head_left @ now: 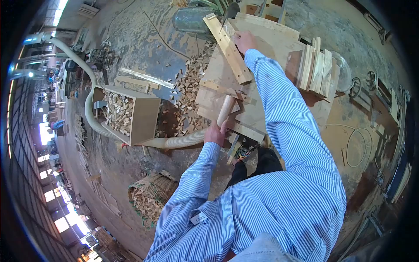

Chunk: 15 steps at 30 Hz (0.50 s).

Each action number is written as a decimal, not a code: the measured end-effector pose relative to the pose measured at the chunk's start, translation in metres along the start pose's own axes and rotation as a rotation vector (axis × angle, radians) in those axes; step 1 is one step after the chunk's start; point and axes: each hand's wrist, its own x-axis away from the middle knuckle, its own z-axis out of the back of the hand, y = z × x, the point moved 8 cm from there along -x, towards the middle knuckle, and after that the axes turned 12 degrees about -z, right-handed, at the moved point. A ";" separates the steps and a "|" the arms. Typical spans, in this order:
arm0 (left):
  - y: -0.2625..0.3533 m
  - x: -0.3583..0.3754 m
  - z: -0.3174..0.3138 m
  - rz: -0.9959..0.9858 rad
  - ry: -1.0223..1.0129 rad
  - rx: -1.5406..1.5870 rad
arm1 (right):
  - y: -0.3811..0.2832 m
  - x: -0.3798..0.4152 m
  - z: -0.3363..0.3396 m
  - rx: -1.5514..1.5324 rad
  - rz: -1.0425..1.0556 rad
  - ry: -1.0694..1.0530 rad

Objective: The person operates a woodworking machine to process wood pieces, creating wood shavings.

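My left hand (216,133) is closed round the lower end of a pale, rounded wooden piece (225,110) at the near edge of the saw table (270,35). Small flat wood pieces (236,106) lie at its far end. Across the table, my right hand (245,41) rests with bent fingers beside a long wooden guide (229,50). Whatever is under those fingers is hidden. Close beyond that hand stands a dark round saw blade (231,10). To the right, several wooden boards (315,70) are stacked on the table.
Triangular offcuts (192,96) cover the floor left of the table. A wooden box (146,115) and a woven basket (155,192) hold more scraps. A pale flexible hose (179,141) runs along the floor towards the table. A green motor (190,19) sits behind.
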 end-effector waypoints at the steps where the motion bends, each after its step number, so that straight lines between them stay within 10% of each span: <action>1: 0.001 0.001 0.000 0.002 -0.004 -0.007 | 0.000 0.007 0.007 -0.048 0.020 0.056; 15: -0.023 0.041 0.003 0.027 -0.048 0.038 | 0.007 0.078 0.024 0.055 0.041 0.096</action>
